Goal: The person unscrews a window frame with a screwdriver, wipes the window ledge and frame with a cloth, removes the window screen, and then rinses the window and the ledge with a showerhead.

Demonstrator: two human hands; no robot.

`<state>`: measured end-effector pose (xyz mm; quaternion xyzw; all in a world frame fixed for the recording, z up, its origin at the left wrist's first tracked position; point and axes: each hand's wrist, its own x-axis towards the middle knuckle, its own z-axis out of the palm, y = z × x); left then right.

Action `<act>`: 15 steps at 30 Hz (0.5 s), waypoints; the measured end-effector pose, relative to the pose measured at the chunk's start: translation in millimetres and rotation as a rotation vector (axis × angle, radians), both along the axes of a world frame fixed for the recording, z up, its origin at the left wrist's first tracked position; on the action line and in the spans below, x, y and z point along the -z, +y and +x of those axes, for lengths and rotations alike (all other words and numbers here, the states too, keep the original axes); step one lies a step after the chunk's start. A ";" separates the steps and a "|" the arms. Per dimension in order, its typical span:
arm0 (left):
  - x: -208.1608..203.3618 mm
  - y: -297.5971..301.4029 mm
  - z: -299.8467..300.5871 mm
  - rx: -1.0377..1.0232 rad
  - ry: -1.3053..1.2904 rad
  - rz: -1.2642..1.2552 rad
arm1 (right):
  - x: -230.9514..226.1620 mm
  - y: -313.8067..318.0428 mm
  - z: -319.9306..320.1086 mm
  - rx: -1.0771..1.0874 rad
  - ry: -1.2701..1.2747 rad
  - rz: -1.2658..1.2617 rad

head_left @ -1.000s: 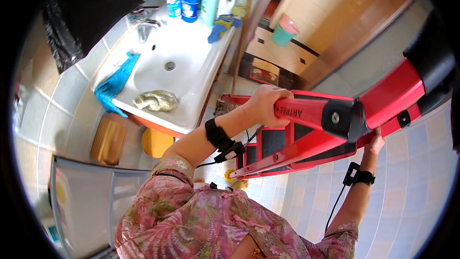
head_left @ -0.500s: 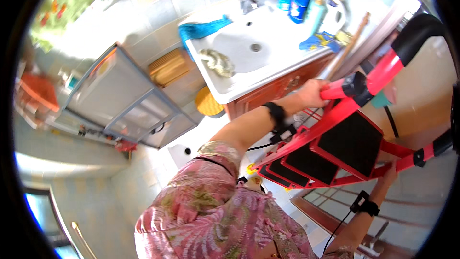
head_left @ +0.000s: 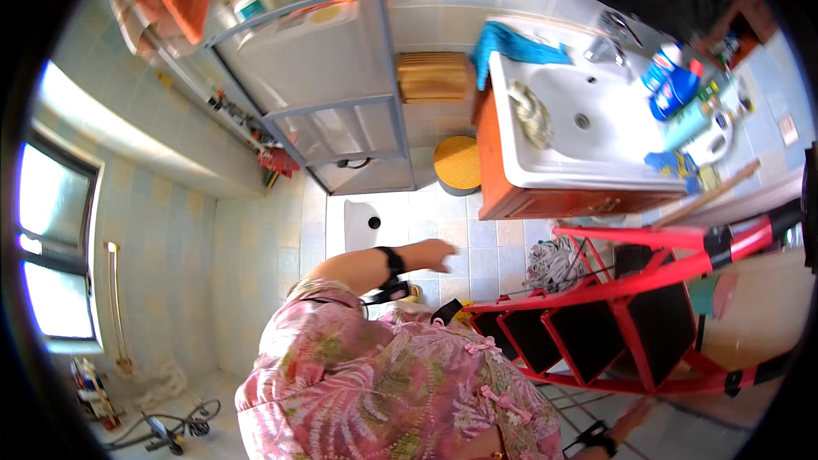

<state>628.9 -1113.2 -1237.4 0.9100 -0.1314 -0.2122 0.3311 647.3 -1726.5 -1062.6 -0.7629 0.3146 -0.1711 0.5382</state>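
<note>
A red step ladder (head_left: 596,290) with black treads stands upright to my right, its feet near mine. My left hand (head_left: 433,254) hangs over the tiled floor in front of me, off the ladder, fingers loosely apart with nothing in them. Beyond the ladder's near rail, low on the right, is my right hand (head_left: 632,417). It is blurred and close to that rail; whether it touches the rail I cannot tell. Both wrists wear black straps with small boxes.
Ahead right stands a white sink (head_left: 562,179) on a wooden cabinet, with bottles (head_left: 677,89), a blue cloth (head_left: 520,51) and a grey rag (head_left: 530,115). A mop (head_left: 554,266) lies by the ladder. Left of the sink are a yellow-topped stool (head_left: 457,162) and a framed panel (head_left: 332,94).
My left hand has let go of the ladder's upper rail and moved left over the floor. My right hand has slid down and away from its rail. My view has turned left.
</note>
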 end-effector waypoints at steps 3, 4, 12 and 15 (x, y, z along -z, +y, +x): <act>20.8 88.9 -111.8 -0.356 0.121 0.163 | 87.0 93.7 -69.5 -0.297 0.526 0.177; 21.5 110.3 -143.5 -0.501 0.267 0.248 | 112.6 124.1 -82.8 -0.451 0.703 0.197; -6.9 168.8 -307.9 -1.354 0.389 0.202 | 168.6 283.9 26.9 -1.214 0.894 -0.024; -27.0 140.7 -330.5 -1.605 0.329 -0.006 | 153.3 347.8 110.5 -1.233 0.711 -0.132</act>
